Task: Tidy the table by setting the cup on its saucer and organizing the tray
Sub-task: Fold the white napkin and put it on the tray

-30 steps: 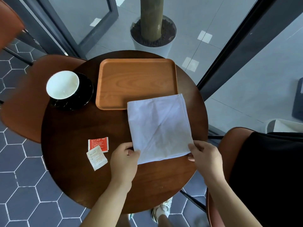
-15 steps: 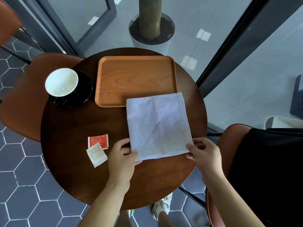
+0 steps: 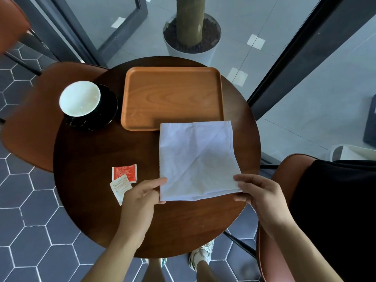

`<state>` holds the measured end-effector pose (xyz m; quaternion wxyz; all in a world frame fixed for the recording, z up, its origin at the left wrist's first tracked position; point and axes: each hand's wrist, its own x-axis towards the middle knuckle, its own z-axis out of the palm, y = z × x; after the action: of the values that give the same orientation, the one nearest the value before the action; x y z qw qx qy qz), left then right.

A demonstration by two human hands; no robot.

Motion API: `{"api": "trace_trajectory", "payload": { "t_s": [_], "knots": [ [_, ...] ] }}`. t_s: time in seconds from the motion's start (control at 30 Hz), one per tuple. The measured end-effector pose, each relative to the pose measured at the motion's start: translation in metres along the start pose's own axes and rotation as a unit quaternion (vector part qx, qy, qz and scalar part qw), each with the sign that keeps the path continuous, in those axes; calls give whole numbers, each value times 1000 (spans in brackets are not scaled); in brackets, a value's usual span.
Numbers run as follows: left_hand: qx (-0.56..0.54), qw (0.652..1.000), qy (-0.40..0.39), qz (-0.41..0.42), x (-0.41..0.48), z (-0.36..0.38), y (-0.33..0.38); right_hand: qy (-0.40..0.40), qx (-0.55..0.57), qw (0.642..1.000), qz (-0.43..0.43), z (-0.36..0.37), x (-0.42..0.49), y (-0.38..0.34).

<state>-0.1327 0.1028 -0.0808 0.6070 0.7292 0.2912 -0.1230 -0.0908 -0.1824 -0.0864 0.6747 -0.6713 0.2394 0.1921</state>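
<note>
A folded white cloth napkin (image 3: 195, 159) lies on the round dark table (image 3: 91, 159), its far edge over the near right corner of the wooden tray (image 3: 173, 94). My left hand (image 3: 140, 198) pinches the napkin's near left corner. My right hand (image 3: 258, 192) pinches its near right corner. A white-lined cup (image 3: 80, 100) sits on a black saucer (image 3: 107, 110) at the table's far left. A red packet (image 3: 124, 171) and a white packet (image 3: 120, 188) lie left of my left hand.
Brown chairs stand at the left (image 3: 26, 123) and at the right (image 3: 284, 169); a black bag (image 3: 335, 210) lies on the right one. A potted trunk (image 3: 191, 35) stands behind the table, beyond dark window frames. My feet show under the table's near edge.
The napkin's left near corner has shifted slightly right and the cloth now sits squarer. My left thumb has come off the top of the cloth, and both hands still hold the near corners.
</note>
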Motion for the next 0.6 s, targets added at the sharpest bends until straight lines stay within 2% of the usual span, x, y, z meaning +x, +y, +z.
{"api": "trace_trajectory", "payload": {
  "t_s": [0.1, 0.2, 0.27, 0.33, 0.4, 0.53, 0.6],
  "knots": [
    [55, 996, -54, 48, -1, -16, 3, -52, 40, 998, -8, -8, -3, -3],
    [126, 983, -54, 119, -2, -24, 4, -32, -87, 991, -94, -3, -6, -5],
    [144, 976, -40, 157, -3, -26, 3, -14, -171, 972, -158, 3, -9, -6],
    [174, 964, -18, 202, -4, -27, 3, 5, -257, 936, -242, 7, -10, -5],
    [209, 948, 0, 239, -4, -29, 3, 25, -290, 911, -294, 6, -10, -3],
    [242, 930, -9, 275, -6, -35, 0, 15, -300, 899, -318, 1, -13, -4],
    [223, 939, -39, 260, -10, -37, -3, -24, -272, 918, -288, -2, -15, -5]
  ]
}}
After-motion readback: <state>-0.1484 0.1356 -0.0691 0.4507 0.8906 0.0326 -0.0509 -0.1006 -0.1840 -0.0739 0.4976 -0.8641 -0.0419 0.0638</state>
